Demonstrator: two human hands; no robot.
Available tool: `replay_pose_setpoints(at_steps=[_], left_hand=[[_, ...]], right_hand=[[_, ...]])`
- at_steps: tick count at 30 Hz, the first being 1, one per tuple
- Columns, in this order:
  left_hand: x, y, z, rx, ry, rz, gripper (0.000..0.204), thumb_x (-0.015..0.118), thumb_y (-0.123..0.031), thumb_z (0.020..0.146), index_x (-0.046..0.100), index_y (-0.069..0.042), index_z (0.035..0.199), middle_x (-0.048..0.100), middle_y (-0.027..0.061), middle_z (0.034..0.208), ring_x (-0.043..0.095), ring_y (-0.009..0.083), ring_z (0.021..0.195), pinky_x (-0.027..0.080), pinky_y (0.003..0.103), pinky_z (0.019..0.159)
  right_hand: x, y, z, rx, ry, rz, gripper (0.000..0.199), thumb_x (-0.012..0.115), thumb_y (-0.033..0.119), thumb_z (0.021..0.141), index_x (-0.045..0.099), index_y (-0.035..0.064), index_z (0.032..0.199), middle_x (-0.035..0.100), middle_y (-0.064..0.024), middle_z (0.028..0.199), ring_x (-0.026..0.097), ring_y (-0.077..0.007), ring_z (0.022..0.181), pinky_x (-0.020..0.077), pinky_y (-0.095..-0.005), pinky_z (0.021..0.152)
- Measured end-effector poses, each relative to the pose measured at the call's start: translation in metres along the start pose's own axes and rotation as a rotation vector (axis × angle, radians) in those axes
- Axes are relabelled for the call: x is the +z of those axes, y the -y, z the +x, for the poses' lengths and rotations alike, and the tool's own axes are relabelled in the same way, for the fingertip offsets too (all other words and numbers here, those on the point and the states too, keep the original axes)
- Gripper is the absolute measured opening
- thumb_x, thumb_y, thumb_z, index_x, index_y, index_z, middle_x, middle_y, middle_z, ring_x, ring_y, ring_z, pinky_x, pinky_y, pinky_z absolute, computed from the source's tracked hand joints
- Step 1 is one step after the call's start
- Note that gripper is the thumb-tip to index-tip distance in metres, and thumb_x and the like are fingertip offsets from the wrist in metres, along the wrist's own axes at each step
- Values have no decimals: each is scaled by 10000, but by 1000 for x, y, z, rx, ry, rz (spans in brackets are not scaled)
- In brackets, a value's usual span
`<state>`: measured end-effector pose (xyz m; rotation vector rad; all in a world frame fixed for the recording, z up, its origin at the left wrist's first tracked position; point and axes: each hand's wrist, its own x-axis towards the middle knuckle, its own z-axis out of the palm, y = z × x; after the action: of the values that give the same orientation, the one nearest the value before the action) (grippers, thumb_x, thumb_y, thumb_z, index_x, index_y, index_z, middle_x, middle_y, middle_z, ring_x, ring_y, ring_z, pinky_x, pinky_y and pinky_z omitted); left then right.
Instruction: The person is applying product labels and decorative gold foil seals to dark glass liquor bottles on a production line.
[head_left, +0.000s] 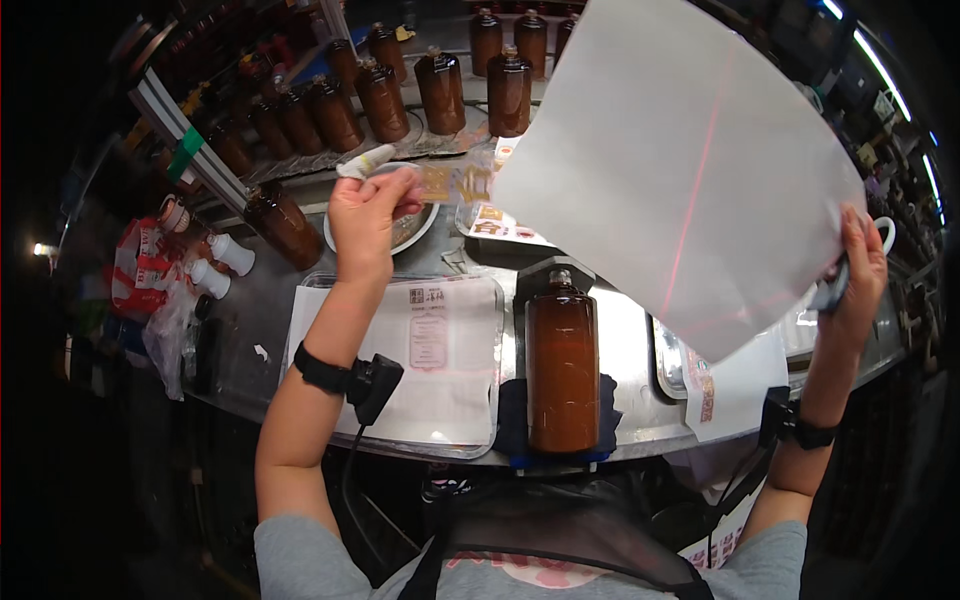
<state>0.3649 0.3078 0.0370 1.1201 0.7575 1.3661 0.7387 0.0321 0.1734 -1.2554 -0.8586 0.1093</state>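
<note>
Pinching one clear film strip with gold characters (455, 184) between closed thumb and fingers of the left hand (378, 208); gripping one large, white, translucent sheet (690, 170) by its edge in the curled right hand (858, 265), beside one dark object (832, 288) too obscured to identify. Showing one glossy brown cylindrical bottle (562, 370) between the hands and nearer than either; one round bowl (431, 225) partly behind the left hand.
</note>
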Motion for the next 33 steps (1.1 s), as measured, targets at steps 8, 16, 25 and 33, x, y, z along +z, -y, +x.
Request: replay_pose_setpoints(at_steps=[8, 16, 25, 33], left_hand=[[40, 42, -42, 0, 90, 298, 248, 706, -70, 891, 535, 5, 1055, 697, 86, 928, 629, 91, 744, 526, 224, 660], [69, 61, -79, 124, 326, 392, 310, 639, -55, 937, 541, 3, 1226, 692, 88, 1070, 639, 100, 942, 505, 240, 821], [114, 69, -106, 116, 332, 422, 306, 603, -50, 956, 536, 0, 1250, 671, 67, 1062, 617, 112, 955, 471, 263, 895], [126, 49, -131, 54, 437, 561, 427, 570, 3, 950, 481, 6, 1368, 658, 67, 1067, 609, 122, 978, 467, 273, 916]], right_hand=[[-196, 37, -44, -42, -214, -172, 166, 622, 142, 959, 673, 15, 1054, 703, -43, 939, 652, -86, 790, 523, -218, 712], [-476, -71, -200, 61, -928, -231, 279, 658, 182, 936, 604, 16, 1153, 668, -79, 1039, 655, -197, 923, 544, -331, 815], [-544, -332, -318, 766, -1160, -498, 284, 711, 110, 803, 675, -20, 1053, 694, -128, 997, 642, -200, 903, 502, -360, 783], [-510, -359, -287, 959, -707, -750, 244, 680, 186, 810, 719, 13, 978, 721, -128, 926, 686, -220, 873, 510, -360, 764]])
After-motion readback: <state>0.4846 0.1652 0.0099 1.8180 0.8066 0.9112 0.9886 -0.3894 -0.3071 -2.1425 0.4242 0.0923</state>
